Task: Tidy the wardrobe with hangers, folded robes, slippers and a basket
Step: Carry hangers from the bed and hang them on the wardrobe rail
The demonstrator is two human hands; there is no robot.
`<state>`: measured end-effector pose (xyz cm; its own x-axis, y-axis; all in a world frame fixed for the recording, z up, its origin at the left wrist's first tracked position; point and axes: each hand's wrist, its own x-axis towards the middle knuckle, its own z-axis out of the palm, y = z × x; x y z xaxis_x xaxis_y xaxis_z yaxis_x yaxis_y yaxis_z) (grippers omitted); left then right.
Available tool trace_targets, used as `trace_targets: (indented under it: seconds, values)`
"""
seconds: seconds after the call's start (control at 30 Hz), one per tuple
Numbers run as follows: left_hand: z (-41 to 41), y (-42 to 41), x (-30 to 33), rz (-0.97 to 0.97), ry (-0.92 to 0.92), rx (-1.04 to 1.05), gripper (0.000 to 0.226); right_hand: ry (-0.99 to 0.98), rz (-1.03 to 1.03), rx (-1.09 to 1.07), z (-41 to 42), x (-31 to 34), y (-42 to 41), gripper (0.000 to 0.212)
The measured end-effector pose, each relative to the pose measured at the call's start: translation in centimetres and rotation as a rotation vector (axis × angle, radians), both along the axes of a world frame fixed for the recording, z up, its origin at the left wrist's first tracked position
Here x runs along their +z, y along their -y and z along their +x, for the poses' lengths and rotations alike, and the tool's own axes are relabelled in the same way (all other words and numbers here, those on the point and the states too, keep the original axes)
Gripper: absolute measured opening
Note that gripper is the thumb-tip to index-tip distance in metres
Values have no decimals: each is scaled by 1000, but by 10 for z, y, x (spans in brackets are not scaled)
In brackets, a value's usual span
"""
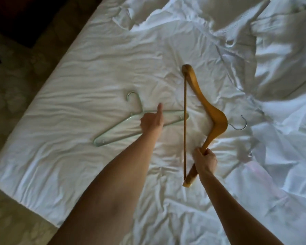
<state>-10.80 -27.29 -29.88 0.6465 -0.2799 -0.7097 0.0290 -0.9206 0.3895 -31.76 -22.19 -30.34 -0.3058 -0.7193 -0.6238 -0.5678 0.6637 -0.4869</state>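
A wooden hanger [208, 110] with a metal hook and a straight bar is held over the white bed, its hook pointing right. My right hand [204, 160] grips the near arm of this hanger. A pale green plastic hanger [113, 129] lies flat on the sheet to the left. My left hand [153, 119] is over the green hanger's middle with the thumb sticking up; the frame does not show whether its fingers hold the hanger.
The bed [60, 106] is covered by a wrinkled white sheet. Crumpled white fabric, possibly robes [272, 50], is piled at the back right. A patterned carpet [16, 85] runs along the bed's left edge.
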Motion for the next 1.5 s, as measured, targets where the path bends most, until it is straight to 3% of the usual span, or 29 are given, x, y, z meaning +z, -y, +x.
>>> trace_targets:
  seconds: [0.03, 0.1, 0.2, 0.33, 0.53, 0.63, 0.8, 1.03, 1.23, 1.5]
  values:
    - [0, 13, -8, -47, -90, 120, 83, 26, -17, -26, 1, -4, 2, 18]
    - [0, 25, -19, -158, -179, 296, 59, 115, -34, -98, 1, -7, 2, 14]
    - [-4, 8, -17, -216, -222, 394, 29, 266, -81, -206, -10, 9, -3, 8]
    - [-12, -70, -12, -183, -150, 268, 36, 433, -132, -124, -26, 72, -17, 11]
    - [-43, -184, 122, -479, -173, 281, 34, 505, -150, 271, -51, 188, -49, 45]
    - [-64, -233, 201, -577, -148, 238, 37, 501, -131, 467, -58, 245, -82, 39]
    - [-98, -319, 309, -733, -43, 274, 28, 623, -104, 700, -48, 331, -140, 39]
    - [-96, -443, 409, -792, 300, 399, 30, 796, -94, 1049, 15, 429, -233, 40]
    - [-50, -573, 468, -805, 491, 601, 37, 900, -70, 1286, 105, 488, -350, 34]
    - [56, -752, 525, -861, 698, 782, 39, 1024, 72, 1529, 250, 542, -521, 47]
